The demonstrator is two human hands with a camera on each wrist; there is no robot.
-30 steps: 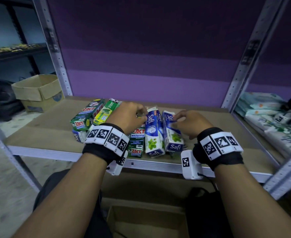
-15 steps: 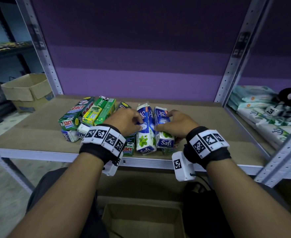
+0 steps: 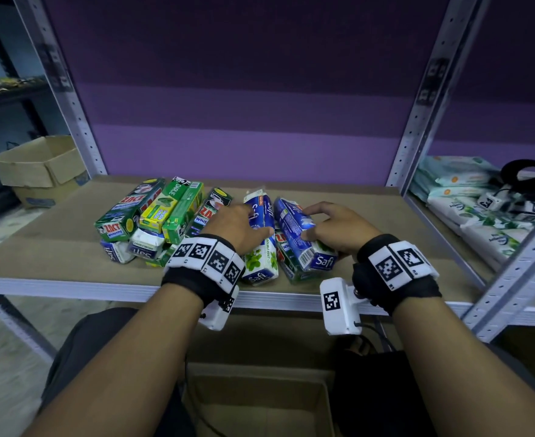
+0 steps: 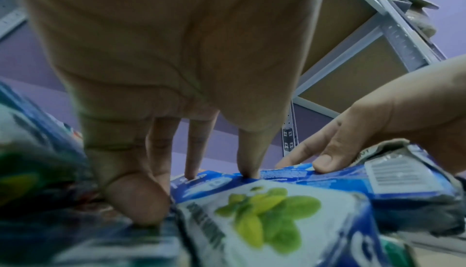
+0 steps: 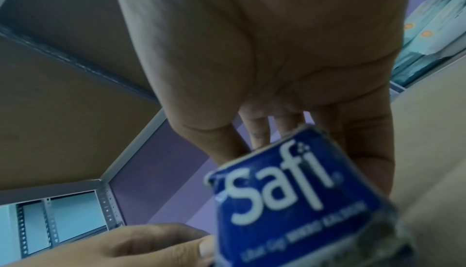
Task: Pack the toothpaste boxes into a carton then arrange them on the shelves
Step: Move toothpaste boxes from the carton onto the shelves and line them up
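The right hand [image 3: 338,230] has tilted its blue toothpaste box [image 3: 304,238] onto its edge on the shelf [image 3: 370,216], fingers curled around it, while the left hand [image 3: 238,227] grips the neighbouring box [image 3: 260,257].

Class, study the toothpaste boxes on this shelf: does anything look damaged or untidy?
Yes. The blue Safi box gripped by the right hand has crumpled ends, and the green boxes lie jumbled rather than aligned.

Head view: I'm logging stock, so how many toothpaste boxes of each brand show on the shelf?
Blue-and-white Safi toothpaste boxes: 4
Green Zact toothpaste boxes: 3
Green-and-yellow Darlie toothpaste boxes: 2
Total: 9 visible; the pile may hide more.
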